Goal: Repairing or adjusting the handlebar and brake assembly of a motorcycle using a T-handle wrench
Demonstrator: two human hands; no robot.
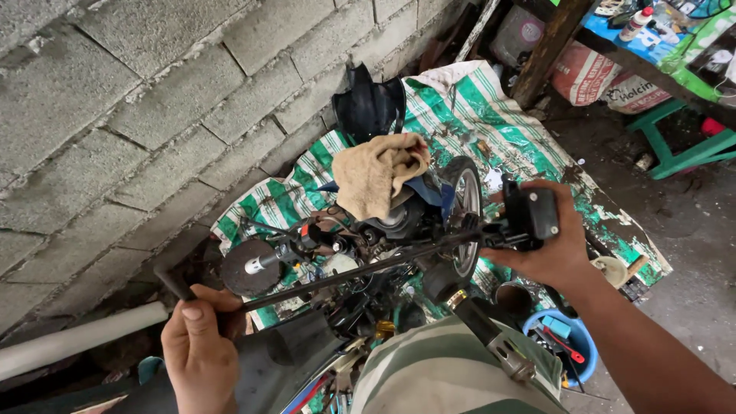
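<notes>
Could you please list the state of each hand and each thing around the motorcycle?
left hand: gripping the long T-handle wrench
right hand: holding the black handlebar switch unit
tan rag: draped over the motorcycle front
front wheel: resting on the striped tarp
blue tub: holding tools
</notes>
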